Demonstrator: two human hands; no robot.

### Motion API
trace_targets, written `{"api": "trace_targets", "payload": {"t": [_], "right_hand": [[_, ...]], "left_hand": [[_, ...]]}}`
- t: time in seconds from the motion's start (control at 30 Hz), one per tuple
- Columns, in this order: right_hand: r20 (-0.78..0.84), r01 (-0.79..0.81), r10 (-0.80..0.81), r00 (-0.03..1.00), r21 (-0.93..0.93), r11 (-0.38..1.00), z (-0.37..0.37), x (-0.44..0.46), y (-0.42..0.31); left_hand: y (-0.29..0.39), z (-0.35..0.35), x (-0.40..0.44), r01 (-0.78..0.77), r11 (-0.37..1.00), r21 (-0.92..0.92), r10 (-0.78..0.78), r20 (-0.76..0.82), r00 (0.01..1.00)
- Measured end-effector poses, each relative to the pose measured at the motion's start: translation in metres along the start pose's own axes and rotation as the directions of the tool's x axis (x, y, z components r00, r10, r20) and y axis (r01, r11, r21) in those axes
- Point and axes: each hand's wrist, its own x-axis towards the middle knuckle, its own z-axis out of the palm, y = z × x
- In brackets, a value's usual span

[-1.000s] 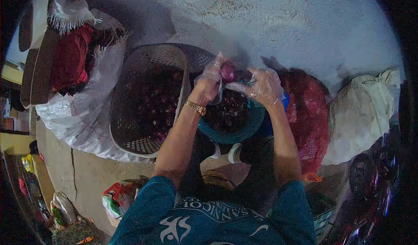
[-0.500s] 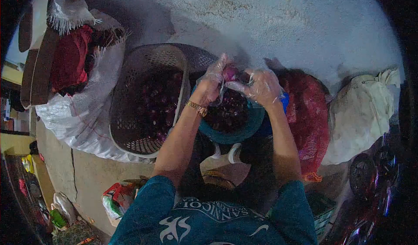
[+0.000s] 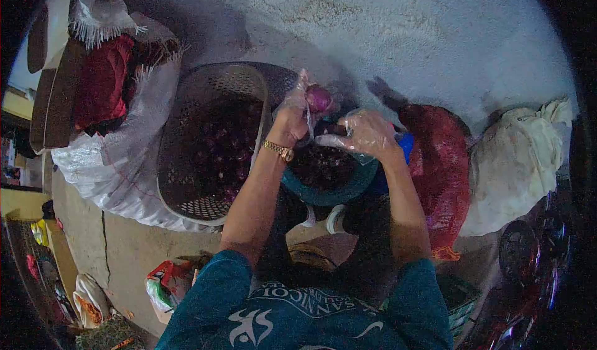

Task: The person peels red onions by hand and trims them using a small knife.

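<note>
In clear plastic gloves, both hands are over a teal basin point(image 3: 323, 196) that holds dark purple skins or onions. My left hand point(image 3: 293, 119), with a gold watch on its wrist, grips a round red onion point(image 3: 319, 99) at its fingertips. To the right, apart from the onion, is my right hand point(image 3: 370, 133). Its fingers are curled and the thumb points left; a small dark thing point(image 3: 336, 128) shows at the fingertips, too dim to name. A large grey-brown plastic basket point(image 3: 165, 182) of red onions stands left of the basin.
A white woven sack point(image 3: 115, 170) and a cardboard box point(image 3: 56, 101) flank the basket on the left. A red mesh sack point(image 3: 438, 170) and a pale sack point(image 3: 516, 163) stand right. A rough wall point(image 3: 398, 33) rises behind; a plastic bag point(image 3: 166, 288) lies on the floor.
My right hand has moved down and away from the onion. My left hand has turned and shifted slightly left and up, so more of the onion shows.
</note>
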Motion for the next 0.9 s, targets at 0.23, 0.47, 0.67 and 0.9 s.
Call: {"api": "trace_targets", "payload": {"t": [0.23,0.47,0.67,0.9], "right_hand": [[-0.058,-0.117,0.119,0.991,0.029,0.993,0.006,0.004,0.01],[-0.392,-0.08,0.11,0.914,0.09,0.993,0.006,0.001,0.011],[-0.399,-0.15,0.19,0.897,0.13,0.98,0.003,0.004,0.0],[-0.294,-0.185,0.256,0.921,0.247,0.951,-0.014,0.004,-0.009]], "left_hand": [[-0.004,-0.009,0.01,-0.035,0.861,-0.507,-0.001,-0.071,0.997],[-0.007,-0.01,0.009,-0.189,0.81,-0.556,0.153,-0.111,0.982],[-0.006,0.003,0.003,-0.103,0.825,-0.556,0.106,-0.027,0.994],[-0.016,0.008,0.003,0.061,0.805,-0.59,0.09,0.223,0.971]]}}
